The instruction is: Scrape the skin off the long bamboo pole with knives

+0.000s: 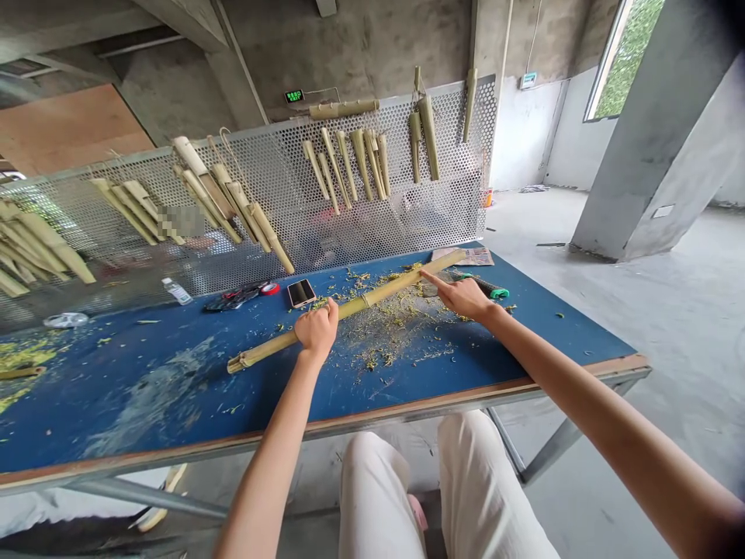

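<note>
Blue workbench (133, 396): left hand (317, 330), right hand (462, 297) on one bamboo pole (378, 299).

The left hand (317, 329) grips a bamboo pole (372, 295) on a blue table (116, 411) while the right hand's (462, 297) forefinger touches it.

The left forearm (273, 442) and right forearm (605, 411) are bare and slender, with no sleeve showing on either one. The left hand (317, 330) and right hand (462, 297) are bare too. The person wears loose, wide-legged trousers (372, 497) in a cream or off-white cloth, matte and soft-looking, with gentle creases over the thighs and knees. Between the trouser legs sits a small pink patch (417, 512), mostly hidden, too little of it showing to tell what it is.
</note>
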